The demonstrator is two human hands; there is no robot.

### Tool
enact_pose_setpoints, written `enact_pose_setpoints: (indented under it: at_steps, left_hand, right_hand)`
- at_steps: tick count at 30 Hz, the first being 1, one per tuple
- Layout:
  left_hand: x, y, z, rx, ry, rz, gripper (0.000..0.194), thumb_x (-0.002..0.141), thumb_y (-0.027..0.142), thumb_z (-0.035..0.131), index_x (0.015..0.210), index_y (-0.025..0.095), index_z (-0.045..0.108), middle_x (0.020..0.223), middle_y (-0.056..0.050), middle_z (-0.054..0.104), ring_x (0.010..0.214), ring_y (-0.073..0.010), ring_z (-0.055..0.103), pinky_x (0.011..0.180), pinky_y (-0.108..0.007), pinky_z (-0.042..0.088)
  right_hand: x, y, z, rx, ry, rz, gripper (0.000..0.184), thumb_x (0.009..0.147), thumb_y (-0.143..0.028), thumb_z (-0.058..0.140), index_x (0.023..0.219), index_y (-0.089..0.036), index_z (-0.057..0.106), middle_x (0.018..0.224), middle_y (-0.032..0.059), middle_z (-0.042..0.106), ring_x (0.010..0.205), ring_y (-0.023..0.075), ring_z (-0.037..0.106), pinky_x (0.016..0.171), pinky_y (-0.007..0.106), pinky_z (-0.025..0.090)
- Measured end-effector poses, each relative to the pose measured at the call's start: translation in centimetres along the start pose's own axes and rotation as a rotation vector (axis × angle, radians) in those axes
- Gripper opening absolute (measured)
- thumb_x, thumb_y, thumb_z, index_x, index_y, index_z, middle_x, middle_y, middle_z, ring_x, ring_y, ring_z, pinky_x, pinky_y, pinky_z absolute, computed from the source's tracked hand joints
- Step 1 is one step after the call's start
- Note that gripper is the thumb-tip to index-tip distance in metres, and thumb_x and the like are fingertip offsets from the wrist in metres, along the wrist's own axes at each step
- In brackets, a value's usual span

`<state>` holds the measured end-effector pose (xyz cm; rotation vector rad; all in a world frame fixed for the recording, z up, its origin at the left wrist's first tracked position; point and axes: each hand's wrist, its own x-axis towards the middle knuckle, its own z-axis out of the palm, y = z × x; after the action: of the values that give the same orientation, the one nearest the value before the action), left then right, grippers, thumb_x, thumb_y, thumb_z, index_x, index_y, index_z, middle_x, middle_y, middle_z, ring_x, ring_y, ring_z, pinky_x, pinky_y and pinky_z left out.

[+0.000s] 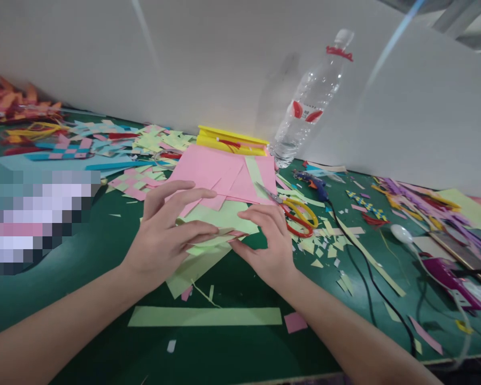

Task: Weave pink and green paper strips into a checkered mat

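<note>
My left hand (pixel 156 240) is closed on a small woven piece of folded pale green paper strips (pixel 210 244) with a bit of pink at its right end. My right hand (pixel 270 243) curls its thumb and fingers around that right end; how firmly they grip is hard to make out. Under the piece lie green paper sheets (pixel 196 270), with pink paper sheets (pixel 208 166) just behind. Scissors (pixel 296 214) with red and yellow handles rest by my right fingertips. Nearer to me, a long green paper strip (pixel 204 316) lies flat on the green table (pixel 104 342).
A clear plastic bottle (pixel 304 107) leans by the grey partition (pixel 208 69), near a yellow folder (pixel 232 141). To the right are a blue glue gun (pixel 315 184) with a black cord, paper scraps (pixel 328 240) and a purple-and-white device (pixel 452 280). A pixelated patch covers the left side.
</note>
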<state>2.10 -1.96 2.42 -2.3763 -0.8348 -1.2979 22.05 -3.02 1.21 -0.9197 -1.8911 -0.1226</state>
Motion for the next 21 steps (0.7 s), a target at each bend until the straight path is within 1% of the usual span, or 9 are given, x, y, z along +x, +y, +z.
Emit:
enact_pose_setpoints:
  at_steps: [2,6,8,12,14,18,19,20,21]
  left_hand:
    - [0.0,0.1,0.0,-0.003,-0.019,-0.015,0.014,0.085,0.020,0.064,0.072,0.026,0.065,0.116,0.000,0.059,0.115,-0.0235,0.046,0.095,-0.039,0.044]
    - [-0.3,0.1,0.3,-0.024,-0.012,-0.015,0.016,0.083,0.015,0.064,0.074,0.028,0.065,0.120,0.002,0.056,0.116,-0.0223,0.046,0.095,-0.036,0.044]
    - [-0.4,0.1,0.4,-0.005,-0.007,0.017,0.015,0.082,0.016,0.066,0.075,0.028,0.065,0.120,0.001,0.057,0.116,-0.0232,0.047,0.094,-0.038,0.044]
    - [-0.5,0.1,0.5,0.033,-0.031,0.079,0.012,0.081,0.019,0.068,0.075,0.028,0.065,0.119,0.001,0.058,0.116,-0.0251,0.046,0.095,-0.041,0.043]
    - [-0.5,0.2,0.4,0.043,-0.022,0.084,0.012,0.082,0.020,0.068,0.085,0.030,0.065,0.120,0.000,0.057,0.115,-0.0249,0.046,0.095,-0.041,0.043]
    - [-0.4,0.4,-0.3,0.054,0.072,0.012,0.030,0.084,0.035,0.063,0.114,0.030,0.057,0.120,-0.006,0.052,0.113,-0.0279,0.046,0.094,-0.044,0.043]
    - [-0.4,0.3,-0.5,0.016,0.048,-0.004,0.035,0.086,0.038,0.060,0.119,0.029,0.053,0.120,-0.007,0.050,0.113,-0.0285,0.046,0.095,-0.046,0.043]
    - [-0.3,0.3,-0.6,-0.032,0.099,-0.035,0.038,0.085,0.036,0.058,0.121,0.028,0.049,0.118,-0.008,0.050,0.110,-0.0287,0.048,0.094,-0.048,0.043]
    - [-0.3,0.2,-0.8,-0.045,0.137,-0.115,0.036,0.086,0.029,0.054,0.122,0.028,0.046,0.114,-0.008,0.050,0.107,-0.0276,0.050,0.092,-0.048,0.043]
  right_hand:
    - [0.0,0.1,-0.1,-0.024,-0.042,-0.065,0.015,0.081,-0.025,0.064,0.096,-0.025,0.064,0.096,0.0039,0.071,0.091,0.0196,0.063,0.088,0.039,0.044]
    - [-0.2,0.4,-0.1,-0.040,-0.137,-0.160,0.016,0.085,-0.017,0.060,0.093,-0.029,0.066,0.095,-0.0041,0.073,0.096,0.0176,0.063,0.107,0.045,0.028]
    - [-0.4,0.4,-0.2,-0.033,-0.142,-0.189,0.017,0.085,-0.015,0.060,0.091,-0.030,0.066,0.093,-0.0059,0.074,0.098,0.0171,0.064,0.109,0.045,0.025]
    - [-0.4,0.4,-0.5,-0.045,-0.133,-0.235,0.016,0.085,-0.013,0.061,0.087,-0.028,0.067,0.088,-0.0061,0.075,0.094,0.0160,0.065,0.109,0.045,0.025]
    - [-0.3,0.4,-0.7,-0.050,-0.118,-0.233,0.017,0.085,-0.012,0.061,0.086,-0.028,0.067,0.087,-0.0060,0.075,0.091,0.0155,0.066,0.108,0.044,0.026]
    - [0.0,0.9,-0.8,-0.027,-0.070,-0.151,0.016,0.084,-0.015,0.063,0.085,-0.030,0.069,0.085,-0.0059,0.075,0.086,0.0170,0.066,0.107,0.047,0.026]
    - [0.0,1.2,-0.7,-0.003,-0.060,-0.079,0.014,0.083,-0.017,0.063,0.084,-0.030,0.070,0.084,-0.0056,0.075,0.084,0.0175,0.066,0.107,0.048,0.027]
    - [0.0,1.4,-0.6,0.034,-0.040,0.022,0.012,0.082,-0.020,0.065,0.081,-0.030,0.070,0.081,-0.0049,0.075,0.083,0.0179,0.066,0.107,0.049,0.028]
    - [0.0,1.7,-0.5,0.086,-0.015,0.156,0.009,0.081,-0.023,0.066,0.078,-0.029,0.071,0.079,-0.0039,0.074,0.082,0.0183,0.066,0.105,0.049,0.032]
